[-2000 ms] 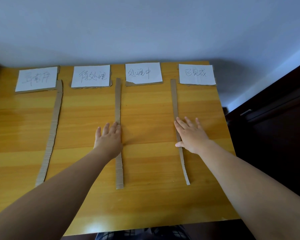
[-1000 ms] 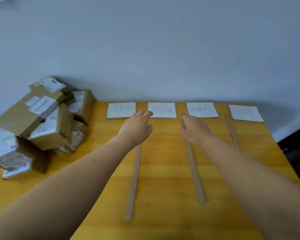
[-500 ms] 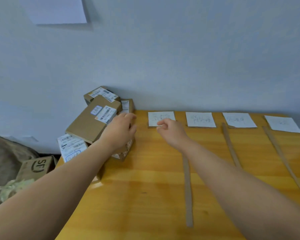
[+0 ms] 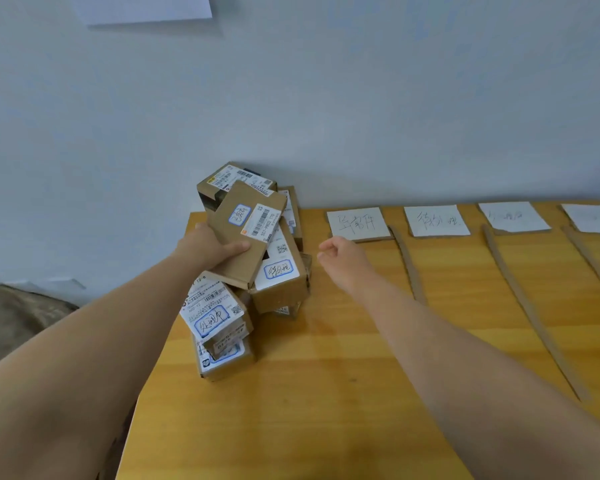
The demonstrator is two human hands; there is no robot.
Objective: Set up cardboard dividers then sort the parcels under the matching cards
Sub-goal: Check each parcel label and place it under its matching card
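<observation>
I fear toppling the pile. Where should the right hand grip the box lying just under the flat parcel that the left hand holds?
Probably the box at its near right end, right hand coming from the right and above: that end juts free, while the flat parcel in the left hand overlaps its left part.

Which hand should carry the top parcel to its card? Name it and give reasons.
Left. The left hand grips the top parcel of the pile; the right hand hovers empty beside it.
</observation>
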